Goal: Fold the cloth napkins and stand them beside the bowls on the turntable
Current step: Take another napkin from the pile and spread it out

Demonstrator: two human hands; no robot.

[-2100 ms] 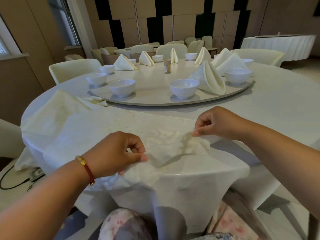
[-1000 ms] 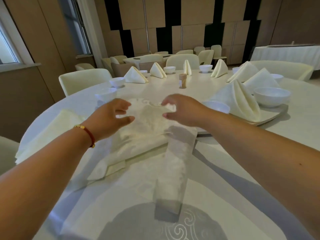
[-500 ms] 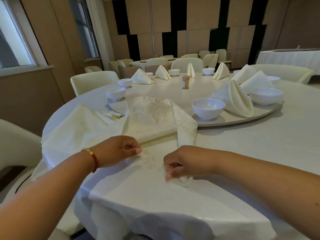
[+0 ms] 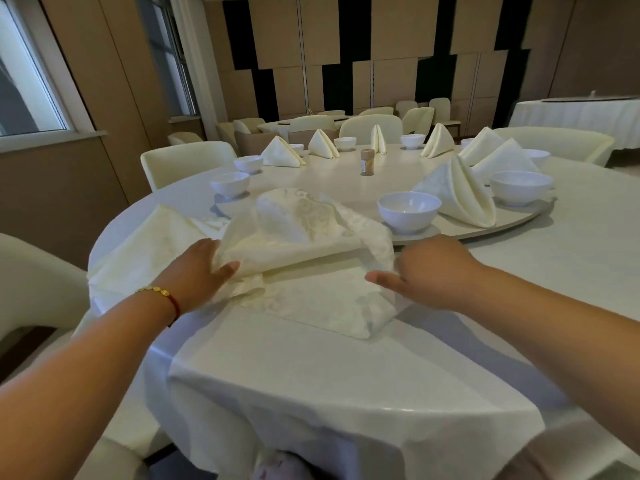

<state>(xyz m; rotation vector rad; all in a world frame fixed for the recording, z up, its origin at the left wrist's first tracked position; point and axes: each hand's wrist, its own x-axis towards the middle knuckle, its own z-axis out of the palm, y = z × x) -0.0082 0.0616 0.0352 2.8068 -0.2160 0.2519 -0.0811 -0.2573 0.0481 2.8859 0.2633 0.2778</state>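
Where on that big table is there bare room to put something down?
Bare tablecloth between the napkin and the near edge, and right of the right hand. The turntable rim is crowded with bowls; its middle holds one jar.

I'm in a restaurant banquet hall: my round clothed counter (image 4: 346, 375) carries a turntable (image 4: 346, 174) ringed with bowls (image 4: 408, 211) and folded napkins (image 4: 457, 192), cream chairs (image 4: 187, 164) surround it, and more clothed tables (image 4: 575, 116) stand behind.
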